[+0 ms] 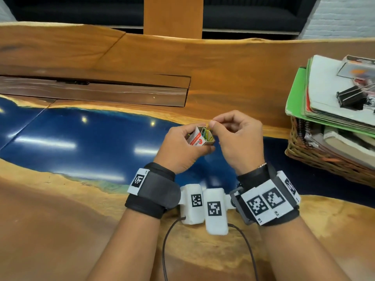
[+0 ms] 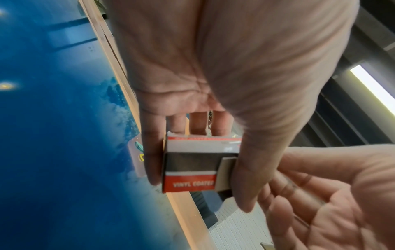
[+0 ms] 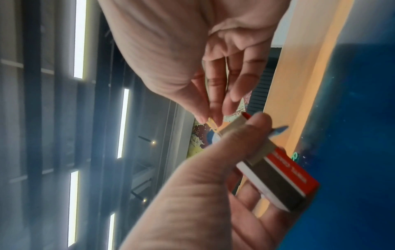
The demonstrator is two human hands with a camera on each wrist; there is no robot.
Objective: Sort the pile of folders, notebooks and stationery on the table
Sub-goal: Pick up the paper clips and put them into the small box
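We note the surface [image 1: 233,63] first: a live-edge slab of glossy brown wood with a deep blue resin band running through it, ceiling lights mirrored in the resin. At far left a darker rectangular wooden panel [image 1: 91,92] sits recessed in the slab.

Moving toward centre, the left hand [image 1: 178,149] hangs over the blue band, its grip wrapped around a small paperclip box [image 1: 199,137] — thin cardboard, red and white sleeve with a brown inner tray slid partly out. From the left wrist view we read the thumb on one side of the sleeve and the fingers on the other; the red panel carries white print. Coloured wire paperclips [image 1: 207,131], yellow, green and blue, lie tangled in the open tray.

Just beside it, the right hand [image 1: 237,138] has its grip pinched, thumb against forefinger, on a yellow paperclip [image 3: 210,122] right at the tray's mouth; the other fingers curl loosely. Both wrists wear black straps with white blocks bearing square printed markers.

At far right a woven wicker basket [image 1: 300,151] stands on the surface, holding spiral-bound notebooks [image 1: 316,136] on edge. Across its top lies a stack of flat folders [image 1: 300,98], green, red and white card. On that stack rest a black binder clip [image 1: 349,98] with wire handles and a clear plastic case [image 1: 357,67].
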